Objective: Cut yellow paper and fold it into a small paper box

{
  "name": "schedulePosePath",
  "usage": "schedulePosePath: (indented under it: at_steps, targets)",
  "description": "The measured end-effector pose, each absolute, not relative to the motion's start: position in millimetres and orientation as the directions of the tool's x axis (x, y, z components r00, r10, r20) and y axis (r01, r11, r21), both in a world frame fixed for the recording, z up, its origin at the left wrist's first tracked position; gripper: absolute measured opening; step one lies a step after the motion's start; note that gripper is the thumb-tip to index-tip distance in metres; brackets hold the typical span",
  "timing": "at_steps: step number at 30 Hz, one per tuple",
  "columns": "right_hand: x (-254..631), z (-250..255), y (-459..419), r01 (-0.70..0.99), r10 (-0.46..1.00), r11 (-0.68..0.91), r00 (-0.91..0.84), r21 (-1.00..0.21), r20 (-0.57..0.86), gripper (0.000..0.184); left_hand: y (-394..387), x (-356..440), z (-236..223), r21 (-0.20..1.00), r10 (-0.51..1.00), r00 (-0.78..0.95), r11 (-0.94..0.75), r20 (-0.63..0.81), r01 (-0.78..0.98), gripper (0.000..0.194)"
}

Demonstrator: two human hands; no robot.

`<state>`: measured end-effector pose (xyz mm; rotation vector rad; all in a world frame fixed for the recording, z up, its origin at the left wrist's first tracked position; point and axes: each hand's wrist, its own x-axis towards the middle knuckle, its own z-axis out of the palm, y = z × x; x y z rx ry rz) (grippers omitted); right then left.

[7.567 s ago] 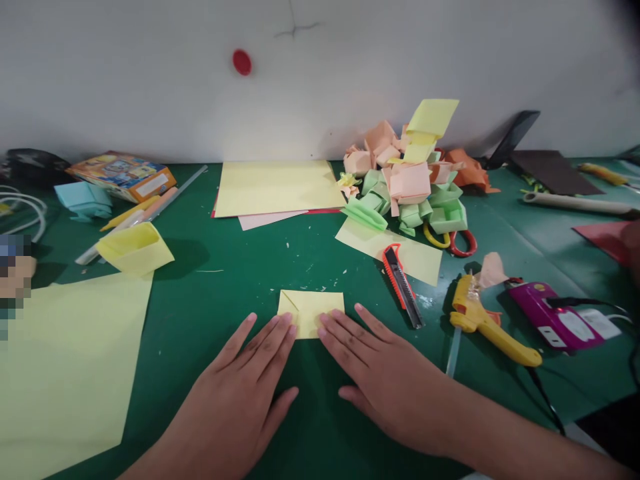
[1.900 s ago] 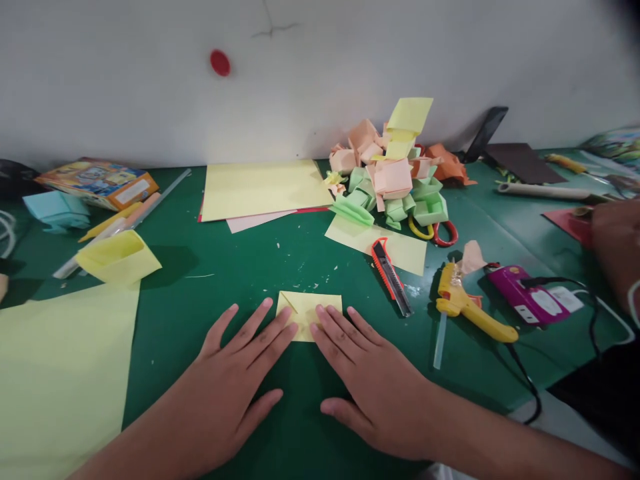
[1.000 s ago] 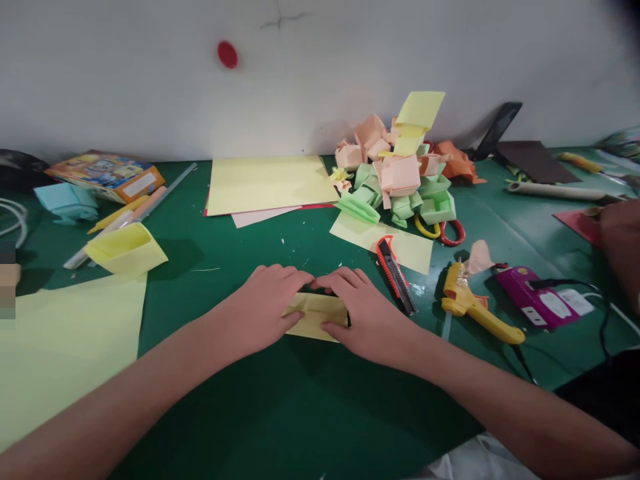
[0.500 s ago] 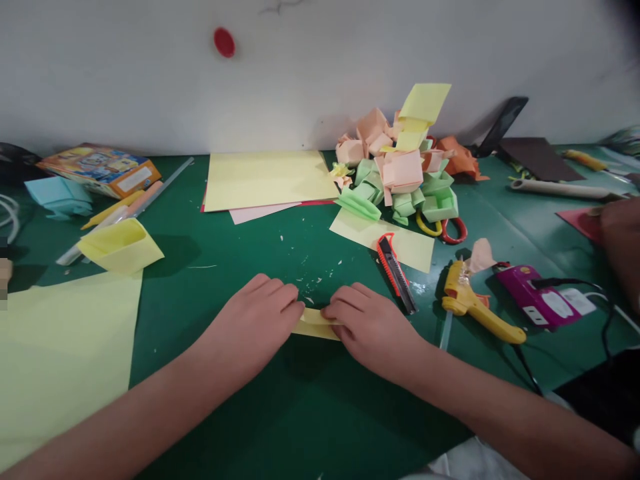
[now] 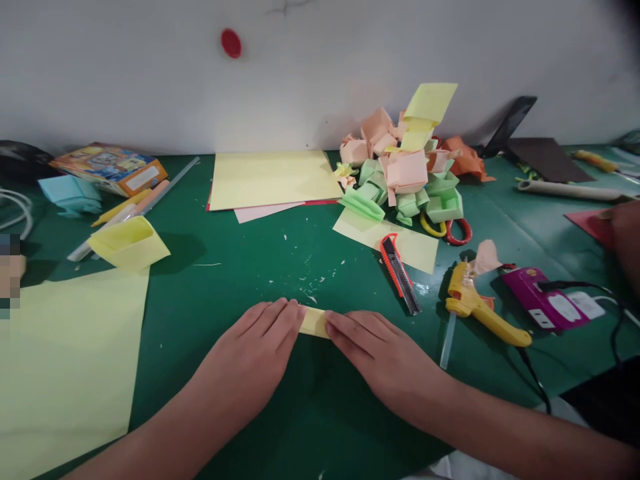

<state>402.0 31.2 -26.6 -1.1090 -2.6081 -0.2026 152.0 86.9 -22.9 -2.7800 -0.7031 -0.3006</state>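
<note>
A small folded yellow paper [image 5: 313, 322] lies on the green table [image 5: 240, 280] near the front middle. My left hand [image 5: 253, 363] lies flat over its left part, fingers stretched out and close together. My right hand [image 5: 383, 357] lies flat over its right part in the same way. Only a narrow strip of the paper shows between my fingertips. Both hands press down on it.
Right of my hands lie an orange utility knife [image 5: 399, 272], a yellow glue gun [image 5: 477, 310] and a purple device [image 5: 543, 303]. A pile of folded paper pieces [image 5: 407, 177] with scissors [image 5: 450, 230] sits behind. Yellow sheets [image 5: 273, 179] and a large sheet [image 5: 60, 360] lie left. Another person's hand [image 5: 625, 233] is at the right edge.
My hands curled over the yellow paper and folded its far edge toward me. Now they lie flat again on the narrower, folded strip.
</note>
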Motion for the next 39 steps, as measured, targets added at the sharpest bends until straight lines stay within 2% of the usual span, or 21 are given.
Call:
schedulePosePath:
  at_steps: [5,9,17,22,26,29,35,39]
  targets:
    - [405,-27,31,0.688,0.667,0.725,-0.712,0.03,0.219,0.043,83,153,-31,-0.04,0.403,0.886,-0.905,0.229,0.422,0.05]
    - [410,-26,32,0.685,0.675,0.728,-0.723,0.022,0.148,0.05,82,149,-31,0.005,0.433,0.889,-0.899,0.149,0.437,0.058]
    - [415,-16,39,0.658,0.665,0.747,-0.733,-0.095,0.146,0.05,85,143,-25,0.114,0.448,0.89,-0.891,0.078,0.439,0.063]
    - [405,-6,53,0.669,0.695,0.718,-0.672,-0.195,0.254,0.034,83,142,-26,0.116,0.454,0.887,-0.889,0.087,0.443,0.067]
    - [395,-10,64,0.685,0.715,0.699,-0.653,-0.208,0.252,0.024,79,142,-28,0.094,0.466,0.877,-0.885,0.121,0.457,0.068]
    - [393,-15,67,0.669,0.706,0.707,-0.655,-0.229,0.267,0.023,77,142,-27,0.081,0.457,0.883,-0.889,0.104,0.451,0.068]
    - [401,-14,68,0.6,0.699,0.713,-0.647,-0.361,0.304,0.022,77,144,-23,0.108,0.464,0.885,-0.883,0.045,0.457,0.069]
    - [404,-12,68,0.614,0.741,0.662,-0.624,-0.431,0.249,0.014,78,142,-21,0.138,0.458,0.885,-0.885,0.083,0.445,0.068]
